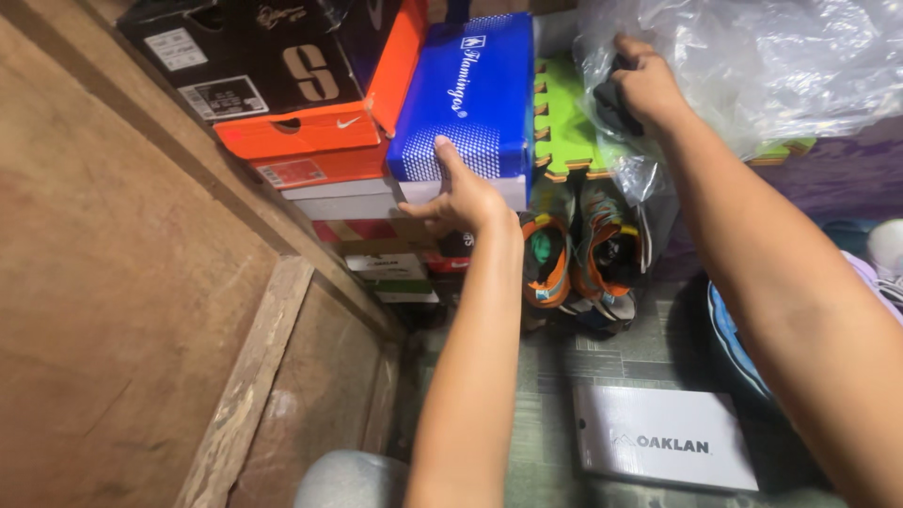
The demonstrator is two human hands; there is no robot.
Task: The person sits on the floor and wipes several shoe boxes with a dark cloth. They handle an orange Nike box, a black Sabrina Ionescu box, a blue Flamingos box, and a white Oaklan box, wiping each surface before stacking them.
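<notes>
My left hand point(458, 198) presses against the front edge of a blue shoebox point(470, 94), thumb up on its blue lid, fingers under the white base. The box lies on a stack of other shoeboxes. My right hand point(642, 85) is raised at the upper right, its fingers closed on a dark object point(611, 103) at the edge of a clear plastic bag point(752, 66). What the dark object is I cannot tell. Below the hands stands a pair of grey and orange shoes point(583, 254), toes down.
Black and orange shoeboxes point(282, 94) are stacked at the upper left against a wooden wall point(113, 282). A green foam puzzle mat point(564, 122) stands behind the blue box. A grey flat box point(663, 450) lies on the floor near me. A blue rim point(729, 334) shows right.
</notes>
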